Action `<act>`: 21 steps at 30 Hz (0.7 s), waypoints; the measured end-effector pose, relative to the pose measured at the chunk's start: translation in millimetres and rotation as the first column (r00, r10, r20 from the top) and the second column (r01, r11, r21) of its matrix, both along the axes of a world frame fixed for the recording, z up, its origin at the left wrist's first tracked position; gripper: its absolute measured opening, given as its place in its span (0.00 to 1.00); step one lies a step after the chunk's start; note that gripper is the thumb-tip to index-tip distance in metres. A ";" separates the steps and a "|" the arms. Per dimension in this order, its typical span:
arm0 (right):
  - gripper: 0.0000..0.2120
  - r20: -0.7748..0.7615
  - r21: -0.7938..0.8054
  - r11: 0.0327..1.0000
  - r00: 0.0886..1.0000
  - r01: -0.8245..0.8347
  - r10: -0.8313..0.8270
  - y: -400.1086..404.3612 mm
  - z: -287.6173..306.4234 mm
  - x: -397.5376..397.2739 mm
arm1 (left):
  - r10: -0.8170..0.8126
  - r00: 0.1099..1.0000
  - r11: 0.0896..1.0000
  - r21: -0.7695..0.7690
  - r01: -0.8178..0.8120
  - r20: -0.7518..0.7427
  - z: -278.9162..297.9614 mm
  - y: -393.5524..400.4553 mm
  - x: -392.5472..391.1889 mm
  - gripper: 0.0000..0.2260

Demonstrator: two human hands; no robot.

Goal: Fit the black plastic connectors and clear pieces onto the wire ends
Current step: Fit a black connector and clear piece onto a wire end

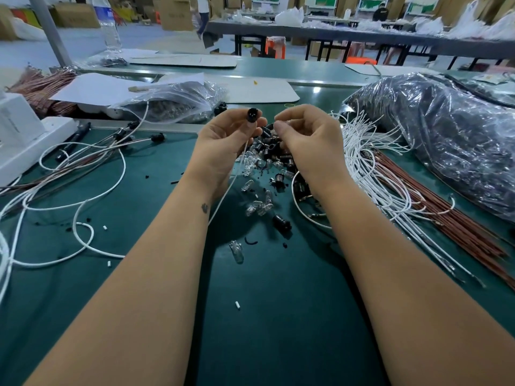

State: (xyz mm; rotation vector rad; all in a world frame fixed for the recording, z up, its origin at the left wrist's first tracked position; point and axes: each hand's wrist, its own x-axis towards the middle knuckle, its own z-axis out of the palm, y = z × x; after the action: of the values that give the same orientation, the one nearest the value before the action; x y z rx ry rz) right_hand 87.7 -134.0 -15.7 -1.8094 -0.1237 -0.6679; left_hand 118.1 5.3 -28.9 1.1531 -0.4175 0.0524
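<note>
A green table (278, 316) fills the near view. On its far right lies a big clear plastic bag (446, 129) of dark parts. Bundled white wires (367, 168) and reddish-brown wires (446, 227) fan out to the near right of it. At the left lie loose looped wires (83, 196), some already tipped with black ends, beside a white box (19, 126) whose faint print cannot be read. Far left stands a water bottle (108, 23); its blue label is too blurred to read.

In the middle, between and beyond the hands, sits a pile of black connectors (276, 146) and clear pieces (257, 208), scattered nearer along the table.

The left hand (223, 143) pinches one black connector (253, 115) at its fingertips, raised above the pile, with a thin white wire (225, 190) trailing down from under the palm. The right hand (309, 137) has its fingers curled together at the tips, just right of that connector; it may be pinching a clear piece, but I cannot tell.
</note>
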 end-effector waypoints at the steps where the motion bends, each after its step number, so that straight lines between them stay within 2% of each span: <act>1: 0.02 -0.008 0.058 0.998 1.000 -0.018 0.019 0.3 1.2 -0.3 | 0.005 1.000 1.000 0.017 -0.005 0.000 -0.2 0.2 0.5 0.07; 5: 0.03 -0.016 0.241 0.968 0.997 -0.070 0.076 -1.3 3.0 0.6 | 0.043 0.999 0.976 0.215 -0.040 -0.008 -1.7 0.3 2.2 0.05; 8: 0.02 -0.037 0.198 0.977 0.995 -0.081 0.090 -5.1 -0.8 2.9 | 0.105 0.994 0.917 0.383 -0.108 0.028 -4.0 -0.9 2.1 0.05; 11: 0.04 -0.102 0.089 0.991 0.989 -0.100 0.109 -4.2 -6.3 4.7 | 0.132 0.985 0.863 0.477 -0.167 0.108 -6.3 -2.2 2.2 0.06; 16: 0.02 -0.103 -0.027 0.999 0.995 -0.021 0.018 -3.7 -10.0 7.0 | 0.174 0.975 0.839 0.497 -0.222 0.141 -7.6 -2.7 3.4 0.01; 21: 0.03 -0.138 -0.037 0.999 0.990 -0.020 0.015 -0.6 -12.8 6.5 | 0.207 0.953 0.819 0.493 -0.293 0.222 -10.6 -2.1 4.7 0.05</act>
State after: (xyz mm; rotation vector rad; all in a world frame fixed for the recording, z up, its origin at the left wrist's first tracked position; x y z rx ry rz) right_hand 94.2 -134.6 -28.5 -1.8832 -0.0605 -0.5294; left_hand 122.8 3.2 -39.5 1.7514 -0.4301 0.2784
